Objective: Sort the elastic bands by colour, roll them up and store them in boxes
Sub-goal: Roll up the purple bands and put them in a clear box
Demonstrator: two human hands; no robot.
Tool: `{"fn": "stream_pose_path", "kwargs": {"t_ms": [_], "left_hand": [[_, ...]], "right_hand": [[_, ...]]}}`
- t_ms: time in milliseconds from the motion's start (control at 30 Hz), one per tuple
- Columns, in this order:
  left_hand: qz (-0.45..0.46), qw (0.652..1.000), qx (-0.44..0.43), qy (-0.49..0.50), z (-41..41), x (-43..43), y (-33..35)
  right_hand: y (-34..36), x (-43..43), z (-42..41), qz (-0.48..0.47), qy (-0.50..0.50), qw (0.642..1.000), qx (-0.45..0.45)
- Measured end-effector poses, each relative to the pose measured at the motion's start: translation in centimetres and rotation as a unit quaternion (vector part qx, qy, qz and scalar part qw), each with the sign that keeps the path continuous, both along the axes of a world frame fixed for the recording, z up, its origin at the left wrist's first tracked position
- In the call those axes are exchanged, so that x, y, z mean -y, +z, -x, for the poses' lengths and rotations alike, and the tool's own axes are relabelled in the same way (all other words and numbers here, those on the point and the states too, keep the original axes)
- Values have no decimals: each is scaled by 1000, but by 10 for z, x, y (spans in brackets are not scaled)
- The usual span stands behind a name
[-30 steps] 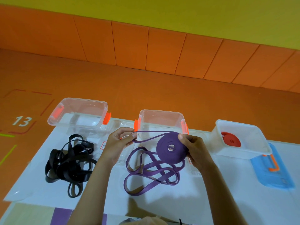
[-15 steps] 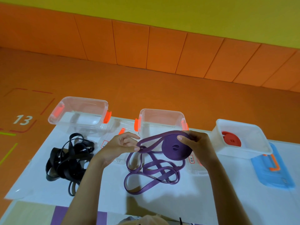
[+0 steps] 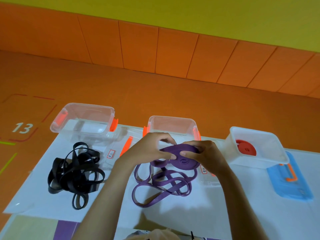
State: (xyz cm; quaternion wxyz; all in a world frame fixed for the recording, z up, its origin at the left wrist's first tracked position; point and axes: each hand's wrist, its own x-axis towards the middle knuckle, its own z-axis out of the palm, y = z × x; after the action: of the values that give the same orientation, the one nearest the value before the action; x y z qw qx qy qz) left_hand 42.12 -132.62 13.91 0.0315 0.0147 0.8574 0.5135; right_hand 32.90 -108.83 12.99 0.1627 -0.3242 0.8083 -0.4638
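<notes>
Head view, first voice: Two hands meet at centre frame over a part-wound purple roll [image 3: 183, 160]. What is holding it?

Second voice: The right hand [image 3: 206, 156] has its fingers curled round the roll's far rim and its thumb pressed on the flat face. The left hand [image 3: 152, 149] pinches the roll's outermost turn between thumb and fingers. Both are clamped on purple, just above the white sheet [image 3: 207, 213] and in front of the clear middle box [image 3: 171, 118].

First voice: And the unwound length?

Second voice: The loose purple tail [image 3: 162, 186] lies in crossed loops on the sheet, lower centre, hanging from the roll.

First voice: Where is the trouble likely to come from?

Second voice: From those loops, I judge. They overlap one another, so a pull may cinch them into a knot, or feed a twist into the roll and leave it lumpy. The band is elastic. If either pinch eases, the outer turns may spring off and the coil unwind.

First voice: Any danger to the neighbours?

Second voice: The black bands [image 3: 74, 172] sit well apart at left, and the red roll [image 3: 245, 148] is already in the white box [image 3: 232, 135] at right. Colours mixing looks unlikely. The middle box is close behind the knuckles and looks light, so a jerk on a snagged tail could knock it back.
</notes>
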Motion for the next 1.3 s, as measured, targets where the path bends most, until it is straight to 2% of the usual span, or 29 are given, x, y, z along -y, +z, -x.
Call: {"fn": "stream_pose_path", "kwargs": {"t_ms": [133,267,533,700,800,900,1000,1100,1200,1300], "left_hand": [[-21,999,-2,36,3,-6,-4],[-52,998,15,23,3,-3,-14],[-93,994,57,15,0,0,-23],[-49,998,39,2,-2,4,-24],[-11,999,39,14,-1,9,-23],[59,997,48,15,0,12,-22],[131,990,47,-12,1,11,-19],[145,988,34,-28,2,6,-14],[110,994,8,-9,1,5,-9],[-34,999,5,27,-3,7,-8]], "right_hand": [[-1,1,-1,-6,6,1000,3],[-2,1,-2,16,6,999,32],[-2,10,-4,52,-34,998,33],[5,14,-2,89,15,993,82],[2,9,2,61,48,990,119],[-3,5,5,-12,59,993,97],[-3,10,1,-38,72,994,68],[-5,18,-2,-91,106,990,-4],[-3,17,-1,-103,90,990,-43],[1,8,4,-66,59,996,9]]}}
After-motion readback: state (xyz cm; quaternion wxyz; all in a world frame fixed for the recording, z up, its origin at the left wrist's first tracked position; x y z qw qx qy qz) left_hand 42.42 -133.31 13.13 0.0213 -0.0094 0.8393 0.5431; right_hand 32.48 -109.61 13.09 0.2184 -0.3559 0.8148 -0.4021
